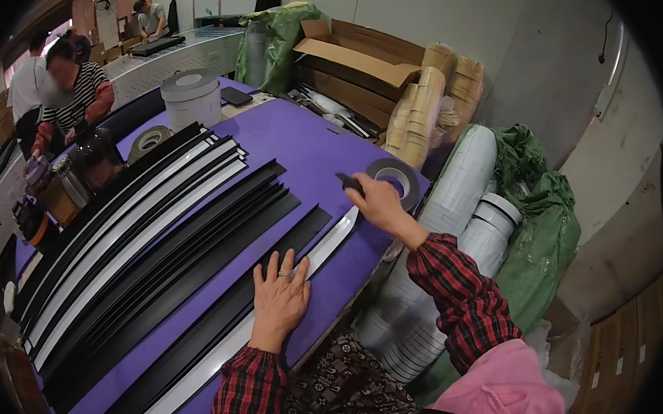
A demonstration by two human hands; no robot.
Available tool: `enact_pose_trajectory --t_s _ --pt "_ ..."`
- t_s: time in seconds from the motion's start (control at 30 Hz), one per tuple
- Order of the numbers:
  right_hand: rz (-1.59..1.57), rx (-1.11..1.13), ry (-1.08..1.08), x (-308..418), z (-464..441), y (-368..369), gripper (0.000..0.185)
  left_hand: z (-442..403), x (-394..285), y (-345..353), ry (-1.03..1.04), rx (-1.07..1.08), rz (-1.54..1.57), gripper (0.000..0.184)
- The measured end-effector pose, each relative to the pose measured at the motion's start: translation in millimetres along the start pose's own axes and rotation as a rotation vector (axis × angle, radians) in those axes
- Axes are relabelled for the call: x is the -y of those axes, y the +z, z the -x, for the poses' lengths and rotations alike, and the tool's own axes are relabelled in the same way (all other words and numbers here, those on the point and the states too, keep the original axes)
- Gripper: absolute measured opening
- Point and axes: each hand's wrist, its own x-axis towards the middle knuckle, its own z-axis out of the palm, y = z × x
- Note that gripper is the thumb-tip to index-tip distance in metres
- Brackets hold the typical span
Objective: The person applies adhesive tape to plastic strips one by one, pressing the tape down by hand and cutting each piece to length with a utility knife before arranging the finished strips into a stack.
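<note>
My left hand (282, 291) lies flat with fingers spread over a long white-faced strip (328, 243) and the edge of the black strip (287, 235) beside it. My right hand (377, 202) is closed around a small dark object (347, 180) whose kind I cannot make out. It is just beyond the far end of the white-faced strip. Right behind that hand, a roll of grey tape (408, 177) rests on the purple table (296, 136). Left of my hands, several black strips (196, 251) and white-faced strips (155, 219) lie side by side, lengthwise.
Stacked tape rolls (192, 97), a phone (236, 96) and jars (97, 158) stand at the table's far side. Wrapped rolls (460, 179), green sacking (533, 231) and an open carton (364, 62) crowd the right. A co-worker in stripes (81, 94) stands across the table.
</note>
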Motion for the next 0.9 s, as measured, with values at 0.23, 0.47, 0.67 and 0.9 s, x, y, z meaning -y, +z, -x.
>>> enact_pose_trajectory --t_s 0.23,0.47,0.67,0.9 --pt "0.253 0.211 -0.027 -21.0 54.3 14.4 0.028 0.6 0.3 1.5 0.004 0.010 -0.029 0.037" --pt "0.387 0.396 -0.069 -12.7 36.5 4.3 0.026 0.6 -2.8 3.2 0.017 -0.010 -0.039 0.037" --pt "0.274 0.236 -0.040 -3.8 3.3 -21.7 0.030 -1.4 -0.5 3.4 0.015 -0.045 -0.047 0.037" --pt "0.262 -0.112 -0.089 -14.4 -52.4 101.9 0.034 0.9 1.7 2.6 0.035 -0.010 -0.069 0.038"
